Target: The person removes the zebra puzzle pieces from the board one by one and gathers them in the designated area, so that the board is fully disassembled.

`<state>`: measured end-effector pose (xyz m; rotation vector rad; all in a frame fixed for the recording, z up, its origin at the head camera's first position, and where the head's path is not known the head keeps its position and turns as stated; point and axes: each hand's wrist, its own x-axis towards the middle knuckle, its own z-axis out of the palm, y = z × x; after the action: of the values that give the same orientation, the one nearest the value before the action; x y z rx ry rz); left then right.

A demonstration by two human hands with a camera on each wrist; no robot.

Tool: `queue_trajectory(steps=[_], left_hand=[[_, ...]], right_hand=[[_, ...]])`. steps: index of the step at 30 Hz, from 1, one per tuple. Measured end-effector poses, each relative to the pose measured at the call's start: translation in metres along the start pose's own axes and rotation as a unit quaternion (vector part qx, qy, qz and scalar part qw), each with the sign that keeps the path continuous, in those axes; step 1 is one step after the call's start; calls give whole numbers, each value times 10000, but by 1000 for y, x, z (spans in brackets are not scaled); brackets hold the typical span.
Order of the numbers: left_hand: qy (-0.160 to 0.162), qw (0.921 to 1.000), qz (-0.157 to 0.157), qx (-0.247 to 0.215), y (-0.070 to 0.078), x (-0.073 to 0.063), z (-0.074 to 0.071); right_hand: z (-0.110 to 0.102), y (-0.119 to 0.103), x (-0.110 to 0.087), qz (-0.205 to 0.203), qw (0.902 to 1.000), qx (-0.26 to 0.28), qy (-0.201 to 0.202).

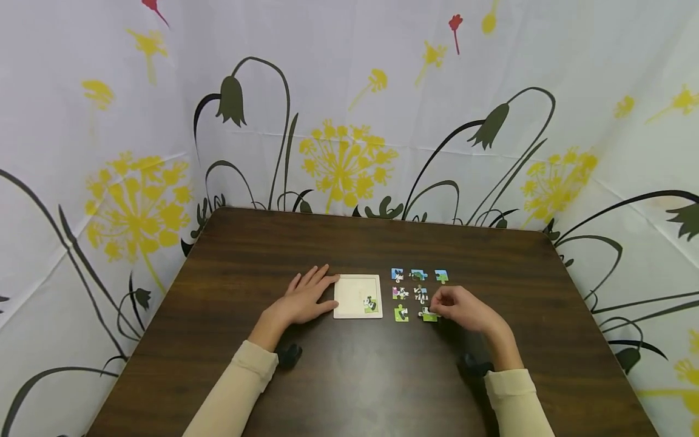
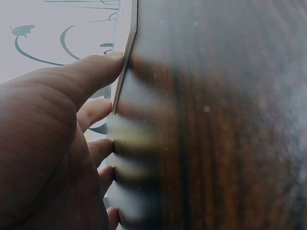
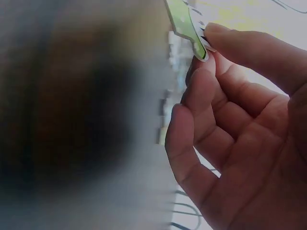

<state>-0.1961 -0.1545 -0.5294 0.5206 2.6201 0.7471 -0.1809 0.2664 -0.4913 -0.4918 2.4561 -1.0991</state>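
Note:
My left hand [image 1: 302,301] lies at the left side of a pale square puzzle tray [image 1: 347,294], its fingers spread and mostly straight. In the left wrist view the thumb [image 2: 103,69] presses against the tray's edge. One puzzle piece [image 1: 371,304], green with black and white, sits in the tray's lower right corner. Over to the right, my right hand [image 1: 466,309] pinches a green puzzle piece [image 3: 184,21] between thumb and forefinger. The right wrist view shows it tilted up, its top cut off by the frame.
Several loose puzzle pieces lie in rows between the tray and my right hand, among them a blue one [image 1: 397,275], a green one [image 1: 401,313] and a blue-green one [image 1: 441,275]. A dark wooden table [image 1: 349,376] bears everything; a flowered curtain [image 1: 349,91] hangs behind.

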Motion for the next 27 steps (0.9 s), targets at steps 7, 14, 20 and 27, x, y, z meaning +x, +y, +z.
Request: queue_trajectory(steps=[7,14,20,27], left_hand=[[44,9999,87,-62,6,-5,-7],[-102,9999,44,47,16,-11,-15],[-106,9998,-30,187,20,-12,-18],[-63,9999,122,-15,11,-8,-12]], right_hand=[[4,7,9,-88,9999,-55,-18],[4,5,7,122,9998,-69,-131],[7,0,7,263,9990,-179,-321],[9,2,7,214,9990,-177,-351]])
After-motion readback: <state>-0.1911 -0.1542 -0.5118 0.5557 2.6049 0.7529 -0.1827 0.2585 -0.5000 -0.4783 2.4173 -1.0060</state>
